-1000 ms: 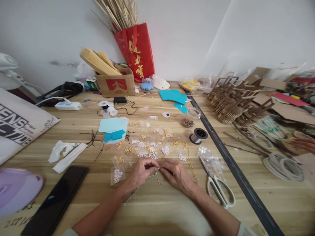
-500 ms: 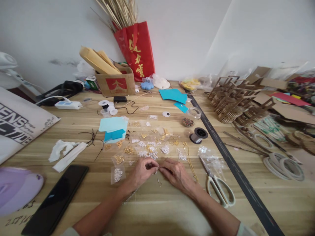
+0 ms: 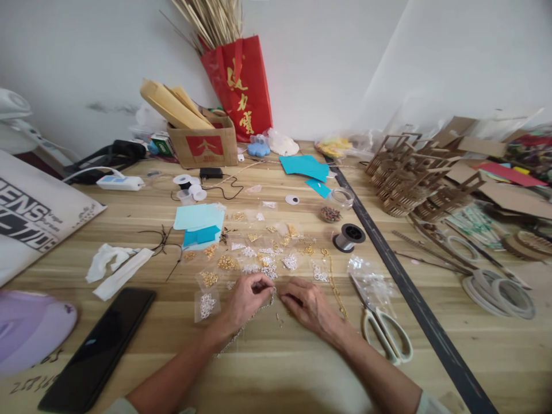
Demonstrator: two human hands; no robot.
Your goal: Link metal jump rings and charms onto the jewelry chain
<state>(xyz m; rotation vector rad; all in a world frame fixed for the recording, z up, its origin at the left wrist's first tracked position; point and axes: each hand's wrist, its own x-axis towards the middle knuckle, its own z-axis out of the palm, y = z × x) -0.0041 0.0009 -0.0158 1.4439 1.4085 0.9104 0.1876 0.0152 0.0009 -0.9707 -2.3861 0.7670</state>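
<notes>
1. Spanning the foreground, a pale, wood-grained tabletop (image 3: 302, 368) underlies all parts listed below
2. Left hand (image 3: 248, 299), bare: thumb and forefinger pressed together on the far end of a slender, silver-coloured metal link chain (image 3: 235, 336)
3. Right hand (image 3: 308, 302), bare: fingers curled, thumb close against them, just beside the chain's held end but apart from it; whether anything is held cannot be told
4. Chain: long axis diagonal, from the left fingertips back toward the wearer and leftward, along the inner side of the left wrist; left hand nearer
5. Tiny, loose metallic pieces (image 3: 279, 318): on the wood between both hands, right of the chain
</notes>
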